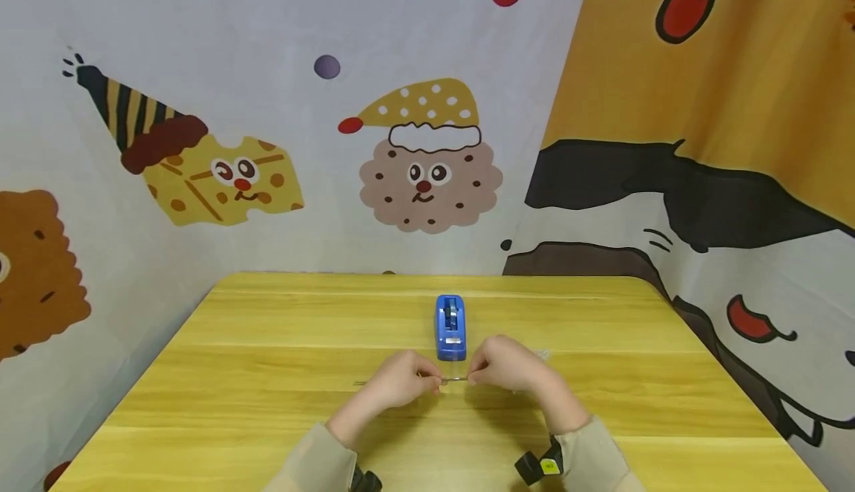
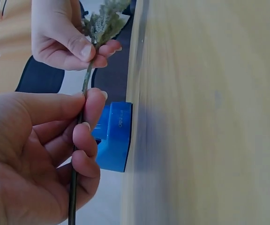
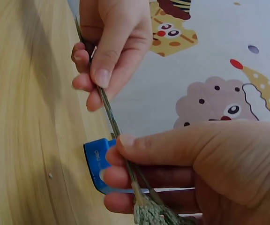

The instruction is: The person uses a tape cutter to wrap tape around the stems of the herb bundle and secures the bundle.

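Both hands hold a thin bundle of dried flower stems (image 1: 456,379) level above the table, in front of a blue tape dispenser (image 1: 450,329). My left hand (image 1: 404,379) pinches the stems between thumb and forefinger, other fingers curled round their lower length in the left wrist view. My right hand (image 1: 508,364) pinches them nearer the flower end, a short gap away. Greyish-green flower heads (image 3: 149,211) stick out past the right hand's fingers. A faint clear strip (image 1: 456,367) shows between dispenser and stems in the head view.
The wooden table (image 1: 267,329) runs up to a cloth backdrop (image 1: 320,143) printed with cartoon figures. Dark wrist devices (image 1: 531,468) sit at both cuffs. A tiny white speck (image 3: 50,176) lies on the wood in the right wrist view.
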A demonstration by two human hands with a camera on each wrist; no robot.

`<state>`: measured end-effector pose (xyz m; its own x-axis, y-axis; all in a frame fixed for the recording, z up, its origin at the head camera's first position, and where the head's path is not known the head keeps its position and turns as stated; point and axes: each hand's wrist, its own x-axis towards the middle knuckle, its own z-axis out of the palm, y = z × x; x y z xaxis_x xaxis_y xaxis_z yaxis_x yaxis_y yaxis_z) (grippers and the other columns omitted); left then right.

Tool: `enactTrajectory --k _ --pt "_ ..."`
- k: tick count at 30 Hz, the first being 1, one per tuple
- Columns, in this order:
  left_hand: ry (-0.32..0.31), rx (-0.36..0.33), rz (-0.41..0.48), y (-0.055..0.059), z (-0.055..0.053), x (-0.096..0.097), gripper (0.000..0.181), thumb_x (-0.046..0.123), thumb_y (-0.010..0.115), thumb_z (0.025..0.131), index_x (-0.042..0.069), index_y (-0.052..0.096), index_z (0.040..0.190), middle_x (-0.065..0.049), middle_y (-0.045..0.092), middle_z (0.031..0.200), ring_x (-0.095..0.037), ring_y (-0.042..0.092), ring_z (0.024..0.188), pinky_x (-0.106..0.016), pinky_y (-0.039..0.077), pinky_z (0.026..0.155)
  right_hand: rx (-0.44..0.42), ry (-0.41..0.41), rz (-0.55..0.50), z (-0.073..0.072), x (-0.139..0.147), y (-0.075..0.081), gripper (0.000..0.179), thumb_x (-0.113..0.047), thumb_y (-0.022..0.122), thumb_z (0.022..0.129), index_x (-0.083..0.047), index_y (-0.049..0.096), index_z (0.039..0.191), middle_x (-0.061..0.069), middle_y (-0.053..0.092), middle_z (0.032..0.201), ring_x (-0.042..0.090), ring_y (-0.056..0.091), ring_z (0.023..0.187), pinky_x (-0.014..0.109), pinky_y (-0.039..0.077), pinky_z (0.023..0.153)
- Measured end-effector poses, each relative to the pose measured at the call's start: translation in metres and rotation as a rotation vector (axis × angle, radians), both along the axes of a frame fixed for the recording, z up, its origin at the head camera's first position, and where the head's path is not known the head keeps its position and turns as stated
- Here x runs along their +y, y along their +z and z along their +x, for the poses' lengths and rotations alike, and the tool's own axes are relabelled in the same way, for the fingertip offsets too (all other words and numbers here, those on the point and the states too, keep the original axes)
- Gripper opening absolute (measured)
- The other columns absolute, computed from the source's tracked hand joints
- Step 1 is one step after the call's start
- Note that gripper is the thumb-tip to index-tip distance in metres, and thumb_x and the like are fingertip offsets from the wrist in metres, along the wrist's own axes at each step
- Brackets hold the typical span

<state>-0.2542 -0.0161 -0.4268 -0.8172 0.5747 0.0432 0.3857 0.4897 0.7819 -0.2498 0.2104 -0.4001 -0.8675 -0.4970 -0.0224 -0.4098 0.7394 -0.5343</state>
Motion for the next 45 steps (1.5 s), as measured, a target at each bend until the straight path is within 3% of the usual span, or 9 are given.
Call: enactTrajectory --k 5,10,14,20,24,28,32,37,45 --pt "0.028 -0.022 0.008 -0.002 -0.001 0.001 0.011 0.010 0.067 0.088 0.007 0.077 0.092 0.006 0.069 0.077 -0.005 0.038 0.045 -0.019 0.030 0.041 0.071 -0.046 0.085 0.003 -0.004 0.001 0.009 -0.014 0.077 0.078 -0.018 0.073 0.071 -0.014 0.063 0.069 0.005 0.054 0.060 0.028 0.049 0.062" --pt "0.019 -0.016 -0.022 -0.004 -0.005 0.002 0.009 0.013 0.070 0.086 0.009 0.077 0.089 0.008 0.069 0.080 -0.008 0.047 0.051 -0.023 0.038 0.047 0.060 -0.043 0.081 0.001 -0.004 0.000 0.013 -0.013 0.079 0.077 -0.018 0.071 0.068 -0.014 0.061 0.066 0.006 0.052 0.058 0.028 0.048 0.057" --pt "-0.035 -0.063 -0.047 -0.001 -0.012 0.001 0.010 0.012 0.068 0.087 0.008 0.077 0.088 0.003 0.069 0.077 -0.014 0.057 0.056 -0.024 0.043 0.052 0.002 -0.013 0.041 -0.007 -0.002 -0.003 0.018 -0.010 0.079 0.076 -0.017 0.068 0.064 -0.012 0.058 0.061 0.006 0.047 0.053 0.025 0.043 0.051" --pt "-0.151 -0.195 -0.051 0.003 -0.022 -0.002 0.017 0.007 0.057 0.094 0.002 0.073 0.088 -0.003 0.069 0.075 -0.010 0.046 0.051 -0.020 0.035 0.047 -0.054 0.045 0.023 -0.019 -0.001 -0.007 0.021 -0.006 0.079 0.074 -0.016 0.064 0.064 -0.010 0.057 0.060 0.006 0.049 0.053 0.025 0.043 0.051" --pt "-0.194 -0.245 -0.031 0.001 -0.028 -0.003 0.017 0.008 0.057 0.095 0.001 0.073 0.091 -0.007 0.069 0.076 -0.009 0.042 0.051 -0.019 0.033 0.048 -0.085 0.060 0.019 -0.022 0.000 -0.007 0.021 -0.006 0.079 0.075 -0.014 0.062 0.065 -0.008 0.057 0.061 0.007 0.050 0.054 0.026 0.045 0.053" --pt "-0.191 -0.247 -0.003 0.001 -0.031 -0.003 0.015 0.008 0.062 0.093 0.001 0.074 0.093 -0.010 0.070 0.077 -0.010 0.042 0.052 -0.018 0.033 0.047 -0.129 0.074 0.003 -0.027 0.001 -0.004 0.022 -0.009 0.077 0.077 -0.012 0.061 0.062 -0.009 0.052 0.057 0.006 0.044 0.051 0.023 0.039 0.051" --pt "-0.160 -0.240 0.008 0.001 -0.032 -0.003 0.013 0.007 0.064 0.091 0.001 0.075 0.092 -0.009 0.071 0.078 -0.011 0.047 0.056 -0.021 0.039 0.052 -0.187 0.089 -0.017 -0.031 0.001 0.000 0.022 -0.010 0.075 0.081 -0.005 0.065 0.061 -0.005 0.051 0.053 0.006 0.036 0.048 0.022 0.032 0.049" --pt "-0.131 -0.223 0.012 0.001 -0.030 -0.003 0.011 0.008 0.066 0.090 0.001 0.075 0.090 -0.007 0.072 0.083 -0.015 0.056 0.068 -0.031 0.050 0.062 -0.233 0.099 -0.006 -0.032 0.003 0.002 0.018 -0.010 0.072 0.084 -0.002 0.073 0.067 0.009 0.067 0.062 0.007 0.044 0.050 0.024 0.042 0.056" --pt "-0.098 -0.187 0.026 0.004 -0.029 0.002 0.009 0.008 0.070 0.086 0.004 0.076 0.091 -0.004 0.072 0.086 -0.019 0.063 0.075 -0.038 0.053 0.067 -0.242 0.096 -0.072 -0.032 0.012 -0.002 0.014 -0.008 0.072 0.084 -0.003 0.074 0.070 0.006 0.069 0.066 0.016 0.061 0.059 0.027 0.049 0.061"
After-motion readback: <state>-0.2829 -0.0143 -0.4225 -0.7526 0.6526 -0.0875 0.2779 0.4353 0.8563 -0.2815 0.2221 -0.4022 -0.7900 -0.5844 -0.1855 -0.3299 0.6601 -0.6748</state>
